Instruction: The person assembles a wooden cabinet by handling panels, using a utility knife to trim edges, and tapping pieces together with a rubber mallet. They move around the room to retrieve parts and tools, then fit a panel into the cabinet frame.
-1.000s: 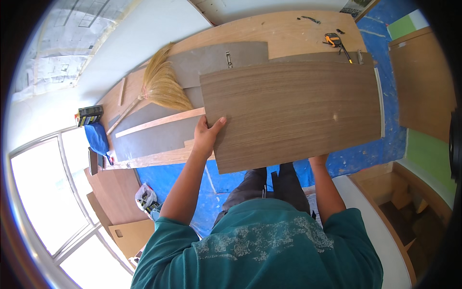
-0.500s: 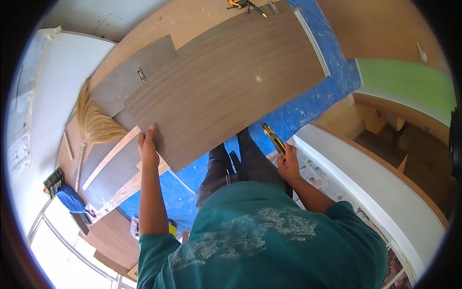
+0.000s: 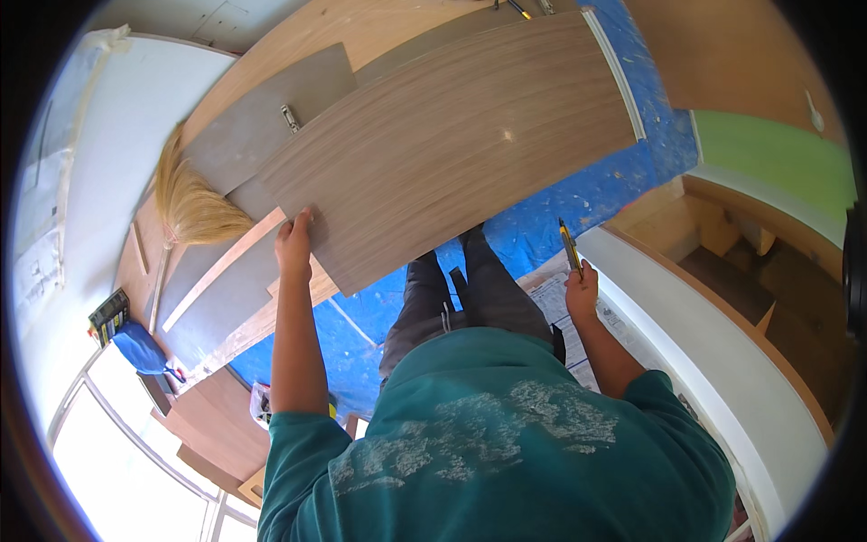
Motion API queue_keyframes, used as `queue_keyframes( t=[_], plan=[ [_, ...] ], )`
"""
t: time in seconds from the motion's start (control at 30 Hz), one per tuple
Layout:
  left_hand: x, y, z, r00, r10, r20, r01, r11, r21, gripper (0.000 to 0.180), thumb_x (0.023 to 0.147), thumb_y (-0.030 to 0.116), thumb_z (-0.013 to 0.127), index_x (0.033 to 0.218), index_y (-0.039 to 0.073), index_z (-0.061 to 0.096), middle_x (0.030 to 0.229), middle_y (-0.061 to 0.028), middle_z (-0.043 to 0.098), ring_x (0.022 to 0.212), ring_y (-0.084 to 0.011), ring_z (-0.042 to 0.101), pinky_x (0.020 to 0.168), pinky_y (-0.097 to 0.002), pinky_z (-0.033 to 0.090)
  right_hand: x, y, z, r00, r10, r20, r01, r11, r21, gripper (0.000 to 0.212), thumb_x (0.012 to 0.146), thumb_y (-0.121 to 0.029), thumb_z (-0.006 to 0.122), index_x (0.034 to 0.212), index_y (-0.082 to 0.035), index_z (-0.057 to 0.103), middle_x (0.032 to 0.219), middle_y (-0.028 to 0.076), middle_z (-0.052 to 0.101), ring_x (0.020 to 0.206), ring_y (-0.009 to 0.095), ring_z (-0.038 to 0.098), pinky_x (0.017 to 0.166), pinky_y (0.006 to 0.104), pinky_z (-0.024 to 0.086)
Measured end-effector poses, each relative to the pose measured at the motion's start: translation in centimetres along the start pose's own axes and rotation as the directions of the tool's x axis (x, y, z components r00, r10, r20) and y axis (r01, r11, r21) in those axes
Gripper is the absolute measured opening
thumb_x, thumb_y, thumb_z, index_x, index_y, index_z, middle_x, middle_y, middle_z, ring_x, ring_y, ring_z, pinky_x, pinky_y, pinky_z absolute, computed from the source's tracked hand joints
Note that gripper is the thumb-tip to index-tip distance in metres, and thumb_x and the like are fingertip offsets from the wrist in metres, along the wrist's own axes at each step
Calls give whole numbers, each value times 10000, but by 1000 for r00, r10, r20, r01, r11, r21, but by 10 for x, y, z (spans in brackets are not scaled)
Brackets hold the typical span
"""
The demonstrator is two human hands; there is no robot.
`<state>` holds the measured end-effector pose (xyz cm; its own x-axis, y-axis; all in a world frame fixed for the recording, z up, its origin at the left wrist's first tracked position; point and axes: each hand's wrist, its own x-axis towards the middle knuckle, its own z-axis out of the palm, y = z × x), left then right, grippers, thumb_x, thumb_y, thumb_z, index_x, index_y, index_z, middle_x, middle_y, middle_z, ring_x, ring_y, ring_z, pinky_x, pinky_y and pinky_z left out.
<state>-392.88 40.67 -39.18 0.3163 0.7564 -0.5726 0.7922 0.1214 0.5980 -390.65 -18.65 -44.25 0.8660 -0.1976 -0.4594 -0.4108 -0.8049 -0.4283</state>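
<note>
A long wooden table (image 3: 302, 41) curved across the upper left in this wide fisheye view from above. Blue floor sheeting (image 3: 666, 152) spread below it, showing to the right and along its near side. A large brown wood-grain panel (image 3: 452, 135) slanted through the upper middle, its far side over the table and its near edge jutting out above the blue sheeting; whether it rested on the tabletop could not be told. Beyond the panel's left end lay a flat grey sheet (image 3: 257, 113). A straw broom (image 3: 200, 210) lay on the table at left, bristles fanned toward the panel. A narrow pale wooden strip (image 3: 224, 269) ran beside it. The left hand (image 3: 294, 242) pinched the panel's near left corner, thumb on the upper face, the other fingers partly hidden at the edge. The right hand (image 3: 582, 289), apart from the panel, was curled around a yellow-and-black utility knife (image 3: 570, 246) that pointed upward in the view. Smallest was a metal fitting (image 3: 290, 118) on the grey sheet, near the panel's far edge.
</note>
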Motion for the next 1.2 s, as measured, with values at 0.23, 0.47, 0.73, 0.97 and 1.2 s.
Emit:
queue_keyframes(
  t=[0.23,0.47,0.73,0.97,1.2],
  plan=[
    [-14,3,-14,654,742,-150,-633,644,429,200,909,227,709,964,35,692,970,-150,645,967,-352,597,861,-443,474,-3,0,-11,992,125,-9,-118,960,255,496,980,-193,506,1408,55,473,903,107,632,759,149,615,684,286,485],
    [-114,-67,59,579,658,481,-815,453,362,486,788,98,676,1261,95,566,1297,-140,534,1219,-345,489,1042,-531,378,17,-97,-62,988,155,17,-135,791,597,541,968,-179,473,1445,69,407,812,81,620,764,147,613,762,287,484],
    [-145,-112,65,563,513,648,-824,283,491,783,895,269,635,1579,124,285,1662,-80,206,1541,-277,150,1246,-518,116,65,-300,-24,961,-275,31,195,751,632,512,1022,-199,472,1473,30,391,1034,129,617,857,179,650,840,313,523],
    [-144,-141,52,546,571,614,-824,231,518,781,891,246,604,1580,84,274,1664,-86,213,1548,-255,147,1247,-520,102,148,-460,72,827,-545,136,446,784,432,544,998,-205,465,1486,15,366,1032,166,630,895,223,671,827,337,541],
    [-153,-154,25,685,609,401,-724,503,472,729,891,248,634,1535,51,355,1607,-150,318,1493,-348,258,1216,-516,175,206,-516,144,722,-691,-46,664,710,-234,548,980,-228,471,1475,0,415,1120,259,657,1046,371,652,897,446,511]
  ],
)
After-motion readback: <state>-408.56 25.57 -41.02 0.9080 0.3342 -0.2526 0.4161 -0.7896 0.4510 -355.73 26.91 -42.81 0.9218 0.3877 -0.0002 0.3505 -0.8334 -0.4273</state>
